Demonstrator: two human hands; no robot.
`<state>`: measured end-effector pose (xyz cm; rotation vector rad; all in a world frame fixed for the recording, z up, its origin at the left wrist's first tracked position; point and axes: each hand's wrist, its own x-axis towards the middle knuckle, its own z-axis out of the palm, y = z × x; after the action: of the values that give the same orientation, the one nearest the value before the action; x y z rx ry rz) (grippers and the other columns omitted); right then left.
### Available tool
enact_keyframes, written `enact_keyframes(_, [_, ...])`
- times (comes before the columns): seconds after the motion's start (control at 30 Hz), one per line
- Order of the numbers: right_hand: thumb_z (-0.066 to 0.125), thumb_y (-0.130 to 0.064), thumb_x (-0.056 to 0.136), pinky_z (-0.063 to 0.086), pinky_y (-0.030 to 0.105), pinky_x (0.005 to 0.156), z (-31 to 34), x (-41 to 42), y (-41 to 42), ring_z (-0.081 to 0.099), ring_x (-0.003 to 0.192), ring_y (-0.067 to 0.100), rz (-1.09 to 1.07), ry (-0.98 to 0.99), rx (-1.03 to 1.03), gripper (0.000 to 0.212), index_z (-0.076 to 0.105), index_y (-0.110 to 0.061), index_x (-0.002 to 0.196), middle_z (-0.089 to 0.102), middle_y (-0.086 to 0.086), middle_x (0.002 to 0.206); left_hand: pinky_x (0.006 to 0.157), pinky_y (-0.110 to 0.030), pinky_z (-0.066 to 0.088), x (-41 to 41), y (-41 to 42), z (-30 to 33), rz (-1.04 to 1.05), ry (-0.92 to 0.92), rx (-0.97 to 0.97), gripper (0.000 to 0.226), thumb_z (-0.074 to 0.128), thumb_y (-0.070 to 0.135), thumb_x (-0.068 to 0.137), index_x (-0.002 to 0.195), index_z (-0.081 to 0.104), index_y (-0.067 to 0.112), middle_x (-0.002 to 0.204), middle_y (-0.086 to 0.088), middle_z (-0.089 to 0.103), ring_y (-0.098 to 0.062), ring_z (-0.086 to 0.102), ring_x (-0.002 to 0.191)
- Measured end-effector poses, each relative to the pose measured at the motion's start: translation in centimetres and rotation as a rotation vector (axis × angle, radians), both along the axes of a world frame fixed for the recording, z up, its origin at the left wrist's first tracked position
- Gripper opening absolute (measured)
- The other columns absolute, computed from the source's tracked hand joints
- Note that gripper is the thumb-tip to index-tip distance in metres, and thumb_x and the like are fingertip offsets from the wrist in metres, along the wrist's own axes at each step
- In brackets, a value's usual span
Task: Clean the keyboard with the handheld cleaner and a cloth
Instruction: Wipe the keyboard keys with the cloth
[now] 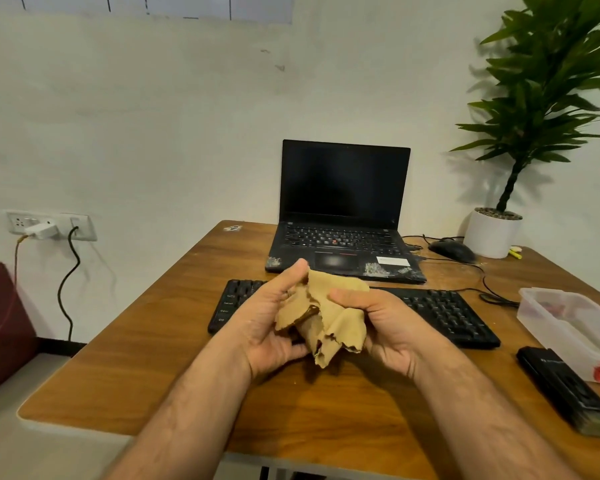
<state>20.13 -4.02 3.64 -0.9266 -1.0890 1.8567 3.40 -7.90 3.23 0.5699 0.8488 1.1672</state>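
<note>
Bunching cloth (326,320) | gripped by left hand (274,317) and right hand (381,323), fingers curled, above keyboard (440,315) | wad likely being shaped for wiping

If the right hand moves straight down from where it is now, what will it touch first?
Most likely the black external keyboard, which lies below the right hand holding the crumpled tan cloth. Depth is unclear, so it might reach the wooden table instead.

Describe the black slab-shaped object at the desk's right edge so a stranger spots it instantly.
Start at the wooden desk and follow its right side toward the near corner. Beside the clear plastic box lies the black slab-shaped object, flat on the wood. Unlike the keyboard, it is small, keyless and angled.
</note>
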Motion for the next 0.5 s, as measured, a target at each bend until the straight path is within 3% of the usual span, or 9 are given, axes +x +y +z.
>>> enact_keyframes(0.07, [0.067, 0.006, 0.081, 0.058, 0.050, 0.087, 0.3, -0.3, -0.1, 0.072, 0.094, 0.035, -0.007, -0.051, 0.088, 0.036, 0.066, 0.003, 0.117, 0.072, 0.025, 0.109, 0.102, -0.057, 0.051, 0.8, 0.2, 0.6, 0.027, 0.088, 0.049, 0.054, 0.083, 0.021, 0.069, 0.118, 0.069, 0.002, 0.113, -0.022, 0.073, -0.039, 0.069, 0.110])
enact_keyframes(0.13, [0.065, 0.011, 0.080, 0.059, 0.048, 0.083, 0.8, -0.5, -0.1, 0.072, 0.091, 0.034, -0.026, -0.091, 0.168, 0.036, 0.067, 0.001, 0.115, 0.074, 0.022, 0.106, 0.088, -0.048, 0.060, 0.8, 0.4, 1.0, 0.077, 0.172, 0.068, 0.058, 0.081, 0.005, 0.066, 0.121, 0.064, 0.000, 0.107, -0.021, 0.075, -0.033, 0.074, 0.096])
enact_keyframes(0.23, [0.068, 0.011, 0.073, 0.060, 0.046, 0.078, 1.7, -0.1, 0.2, 0.073, 0.090, 0.031, -0.023, -0.056, 0.241, 0.041, 0.067, -0.005, 0.111, 0.076, 0.016, 0.101, 0.071, -0.040, 0.064, -0.2, 0.8, 1.0, 0.129, 0.150, 0.118, 0.069, 0.076, -0.009, 0.062, 0.128, 0.057, -0.001, 0.106, -0.022, 0.075, -0.032, 0.075, 0.087])
enact_keyframes(0.3, [0.062, 0.018, 0.079, 0.061, 0.046, 0.076, 2.2, 0.2, 0.4, 0.073, 0.091, 0.031, -0.020, -0.012, 0.277, 0.042, 0.067, -0.009, 0.110, 0.076, 0.014, 0.102, 0.069, -0.039, 0.064, -1.0, 0.9, 1.0, 0.203, 0.138, 0.199, 0.087, 0.078, -0.014, 0.057, 0.138, 0.049, 0.003, 0.110, -0.019, 0.074, -0.032, 0.075, 0.090])
enact_keyframes(0.37, [0.053, 0.024, 0.082, 0.062, 0.042, 0.072, 2.4, 0.5, 0.6, 0.073, 0.086, 0.027, -0.042, 0.035, 0.324, 0.043, 0.074, -0.011, 0.095, 0.077, 0.012, 0.095, 0.075, -0.039, 0.063, -1.5, 1.0, 0.8, 0.294, 0.280, 0.356, 0.095, 0.080, -0.016, 0.058, 0.143, 0.048, 0.013, 0.112, -0.006, 0.074, -0.024, 0.075, 0.094])
enact_keyframes(0.43, [0.042, 0.027, 0.082, 0.063, 0.036, 0.060, 2.5, 0.5, 0.7, 0.073, 0.075, 0.023, -0.089, 0.109, 0.341, 0.053, 0.073, -0.011, 0.062, 0.075, 0.012, 0.084, 0.074, -0.035, 0.062, -1.9, 0.9, 0.7, 0.389, 0.512, 0.584, 0.079, 0.071, -0.025, 0.067, 0.131, 0.061, 0.020, 0.104, 0.011, 0.075, -0.010, 0.073, 0.090])
enact_keyframes(0.5, [0.035, 0.026, 0.081, 0.061, 0.034, 0.060, 2.1, 0.5, 1.0, 0.073, 0.075, 0.021, -0.132, 0.127, 0.361, 0.061, 0.063, -0.012, 0.043, 0.076, 0.009, 0.081, 0.068, -0.032, 0.058, -2.0, 0.9, 0.3, 0.433, 0.589, 0.806, 0.055, 0.064, -0.025, 0.070, 0.094, 0.072, 0.023, 0.091, 0.010, 0.073, -0.009, 0.067, 0.081])
